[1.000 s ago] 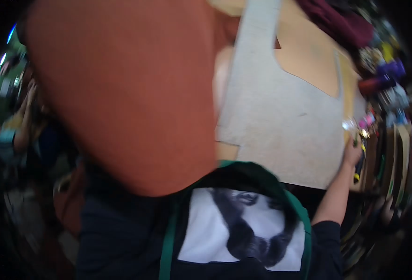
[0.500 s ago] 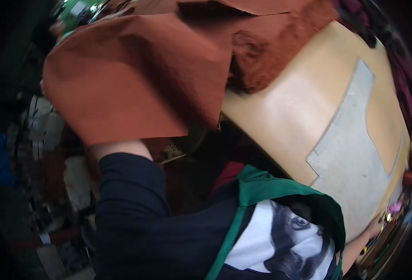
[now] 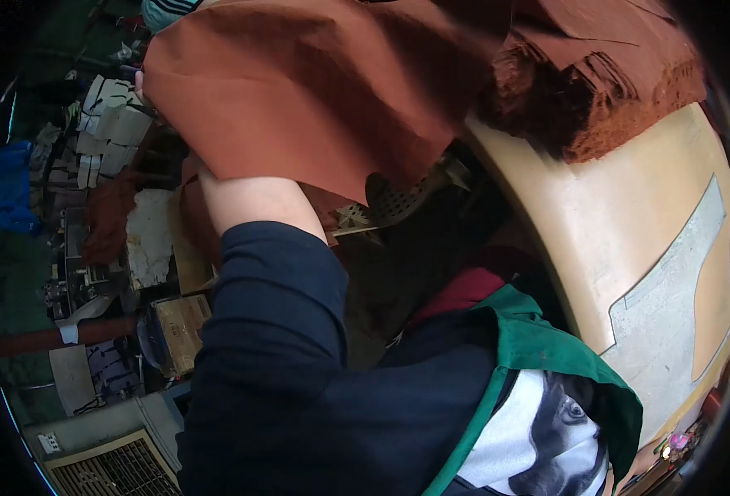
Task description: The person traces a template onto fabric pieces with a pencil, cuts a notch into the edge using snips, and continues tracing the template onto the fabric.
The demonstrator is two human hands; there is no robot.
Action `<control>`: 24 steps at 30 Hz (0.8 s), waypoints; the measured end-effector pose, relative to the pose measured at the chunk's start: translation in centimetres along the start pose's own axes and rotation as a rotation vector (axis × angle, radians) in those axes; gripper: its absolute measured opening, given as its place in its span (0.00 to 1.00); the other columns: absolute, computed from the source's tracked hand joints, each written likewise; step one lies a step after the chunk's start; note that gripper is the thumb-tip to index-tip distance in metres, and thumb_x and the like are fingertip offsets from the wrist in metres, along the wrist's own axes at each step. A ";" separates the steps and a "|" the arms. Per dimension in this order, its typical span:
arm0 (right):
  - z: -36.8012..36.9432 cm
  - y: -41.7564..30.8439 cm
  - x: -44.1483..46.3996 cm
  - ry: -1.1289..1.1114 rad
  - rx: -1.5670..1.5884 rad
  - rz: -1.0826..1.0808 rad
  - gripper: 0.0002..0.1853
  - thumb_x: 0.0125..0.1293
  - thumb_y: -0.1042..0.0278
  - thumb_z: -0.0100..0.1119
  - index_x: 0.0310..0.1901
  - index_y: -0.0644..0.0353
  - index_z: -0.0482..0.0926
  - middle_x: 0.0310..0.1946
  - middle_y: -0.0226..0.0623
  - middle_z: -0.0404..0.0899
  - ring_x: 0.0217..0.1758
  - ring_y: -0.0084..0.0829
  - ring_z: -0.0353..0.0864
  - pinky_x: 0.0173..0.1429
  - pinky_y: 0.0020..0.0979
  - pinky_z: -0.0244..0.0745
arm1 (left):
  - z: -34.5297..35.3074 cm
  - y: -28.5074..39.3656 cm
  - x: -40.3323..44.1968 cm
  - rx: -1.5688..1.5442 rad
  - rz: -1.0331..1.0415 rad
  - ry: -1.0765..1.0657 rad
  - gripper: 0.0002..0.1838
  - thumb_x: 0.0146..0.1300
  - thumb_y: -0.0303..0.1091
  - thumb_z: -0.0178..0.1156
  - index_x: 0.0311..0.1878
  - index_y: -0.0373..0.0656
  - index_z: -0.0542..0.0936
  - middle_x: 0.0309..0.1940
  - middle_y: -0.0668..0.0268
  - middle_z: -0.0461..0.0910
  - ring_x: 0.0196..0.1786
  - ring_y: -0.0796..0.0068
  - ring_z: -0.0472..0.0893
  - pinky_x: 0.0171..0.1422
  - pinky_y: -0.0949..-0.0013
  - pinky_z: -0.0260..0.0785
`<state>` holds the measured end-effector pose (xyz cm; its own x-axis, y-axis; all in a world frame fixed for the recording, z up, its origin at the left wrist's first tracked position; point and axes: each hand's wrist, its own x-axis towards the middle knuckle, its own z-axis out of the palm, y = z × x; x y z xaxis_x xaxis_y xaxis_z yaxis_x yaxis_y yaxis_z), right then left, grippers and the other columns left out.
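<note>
Fingertips (image 3: 139,80) are all that shows of the left hand (image 3: 140,88) under a broad rust-brown fabric sheet (image 3: 299,91), long axis crosswise, one corner pointing down; spread and grip, like the barely visible right hand's (image 3: 648,456), cannot be told. Beyond, a rough-edged rust-brown fabric stack (image 3: 621,103) tops a tan table (image 3: 547,186).

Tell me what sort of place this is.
Probably a cutting or sewing workshop: a thick stack of reddish-brown sheets with frayed edges lies on a tan table, near a flat grey pattern-like piece.
</note>
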<state>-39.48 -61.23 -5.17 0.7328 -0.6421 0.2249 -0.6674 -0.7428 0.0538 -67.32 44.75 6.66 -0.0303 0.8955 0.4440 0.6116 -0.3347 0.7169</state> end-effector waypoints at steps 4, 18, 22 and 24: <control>-1.2 -0.8 -0.7 -0.003 -0.019 -0.002 0.38 0.55 0.31 0.42 0.50 0.60 0.75 0.46 0.49 0.75 0.49 0.50 0.73 0.51 0.41 0.68 | 0.3 -4.2 -1.0 0.336 0.013 -0.122 0.24 0.52 0.43 0.58 0.48 0.37 0.75 0.52 0.56 0.70 0.55 0.58 0.67 0.60 0.60 0.56; -2.2 -3.6 -1.3 0.001 -0.090 -0.058 0.36 0.56 0.32 0.44 0.49 0.61 0.76 0.44 0.49 0.76 0.46 0.50 0.75 0.49 0.41 0.69 | -35.7 -25.1 -3.2 1.235 -0.893 0.283 0.26 0.51 0.47 0.60 0.49 0.38 0.75 0.55 0.54 0.68 0.57 0.54 0.64 0.63 0.57 0.54; -1.7 -3.1 -0.3 0.008 -0.086 -0.067 0.36 0.56 0.33 0.44 0.48 0.61 0.76 0.43 0.49 0.76 0.46 0.50 0.75 0.48 0.41 0.70 | -34.1 -28.8 -8.9 1.162 -1.065 0.310 0.27 0.51 0.48 0.60 0.49 0.39 0.75 0.56 0.53 0.67 0.58 0.52 0.64 0.63 0.56 0.53; -2.5 -3.1 -0.5 0.016 -0.109 -0.057 0.36 0.56 0.33 0.44 0.48 0.61 0.76 0.43 0.49 0.77 0.45 0.50 0.75 0.48 0.41 0.70 | -30.4 -28.1 -9.5 1.055 -0.953 0.398 0.27 0.50 0.49 0.60 0.49 0.39 0.75 0.56 0.53 0.67 0.59 0.52 0.63 0.64 0.56 0.52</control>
<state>-38.11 -58.15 -3.02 0.7680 -0.5960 0.2345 -0.6362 -0.7521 0.1722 -108.24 36.75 -1.33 -0.8457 0.4543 0.2800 0.5110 0.8406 0.1797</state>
